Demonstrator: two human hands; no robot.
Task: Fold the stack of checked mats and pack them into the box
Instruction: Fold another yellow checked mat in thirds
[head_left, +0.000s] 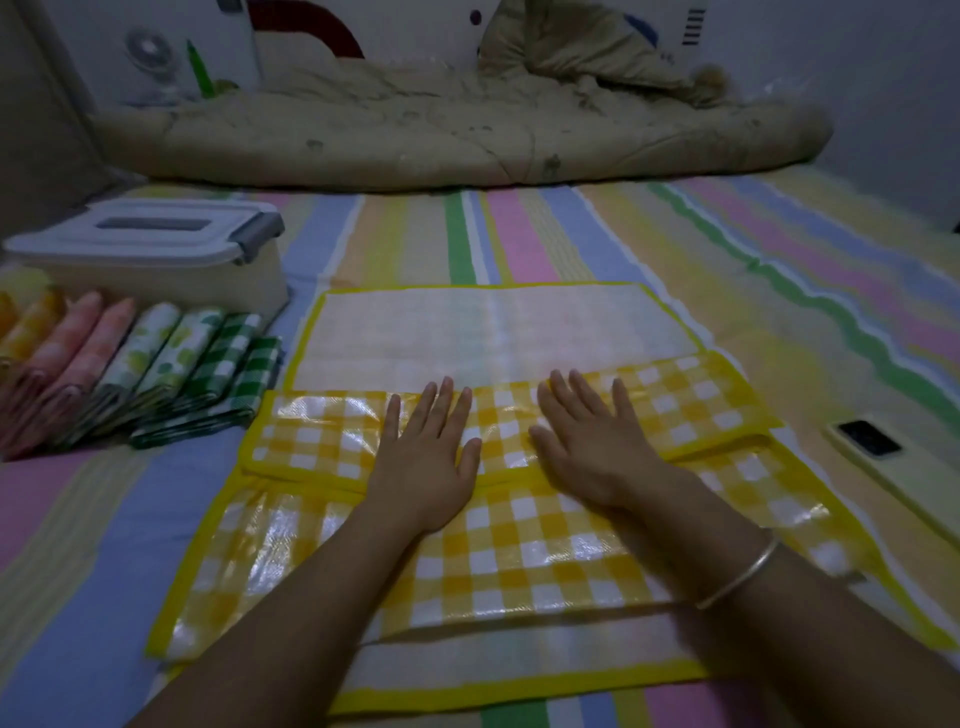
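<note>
At the centre of the frame, the left hand (426, 457) and the right hand (592, 447) lie flat side by side, fingers straight and spread, pressing on a folded flap of the yellow checked mat (519, 551). The mat is spread on the striped sheet (519, 234). A bracelet (737, 577) circles the right wrist. At left, a row of folded mats (135, 374) sits just in front of the lidded box (156, 249). A phone (872, 441) lies at right, and a rumpled quilt (441, 140) runs along the top.
</note>
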